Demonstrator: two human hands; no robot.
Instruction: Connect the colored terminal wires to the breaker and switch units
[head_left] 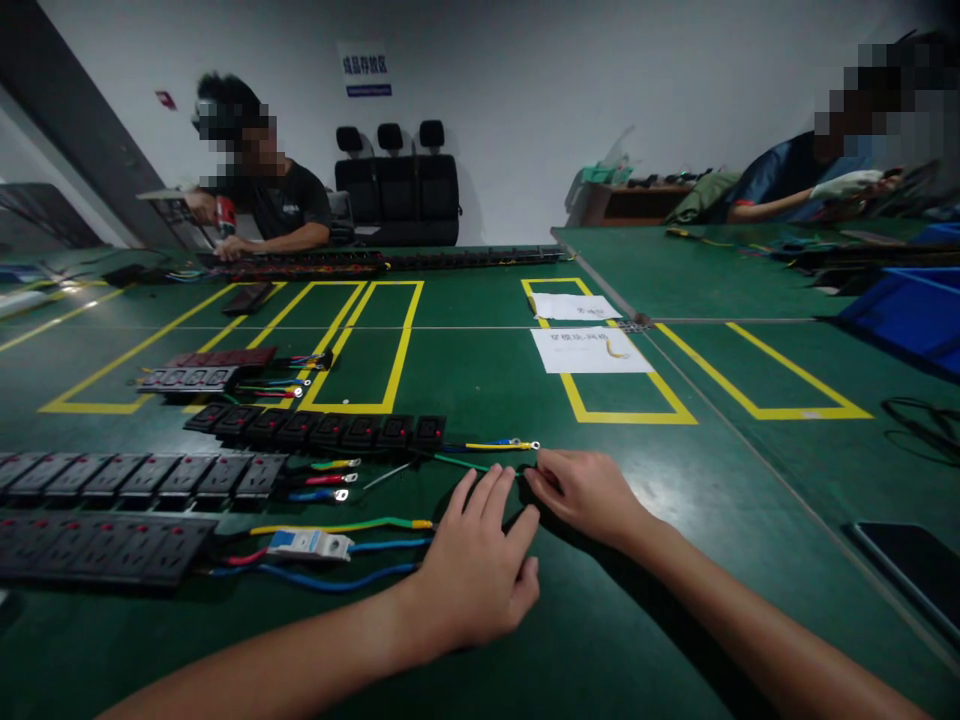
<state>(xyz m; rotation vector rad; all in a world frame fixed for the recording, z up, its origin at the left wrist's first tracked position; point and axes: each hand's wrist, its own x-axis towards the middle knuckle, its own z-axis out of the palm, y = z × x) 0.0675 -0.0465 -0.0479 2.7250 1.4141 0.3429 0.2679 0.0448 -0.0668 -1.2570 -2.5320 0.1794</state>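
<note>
Near the middle of the green table, my left hand [480, 570] lies with its fingers apart, its fingertips over a thin green wire [461, 461]. My right hand [589, 492] is closed at the end of that wire, thumb and index finger pinched together. The wire comes from a row of black socket modules [322, 428], which also has yellow and blue wires [491, 445] with ring terminals. Left of my left hand, a white and blue breaker [309, 545] sits among wires from the nearest socket strip [105, 550]. Another strip [142, 478] has lugged wires.
Two paper sheets [592, 350] lie beyond my hands. A phone-like dark slab [911, 570] and a blue bin [907, 315] are at the right. A person [289, 205] holds a red drill [224, 216] at the back left; another person [780, 180] is at the back right.
</note>
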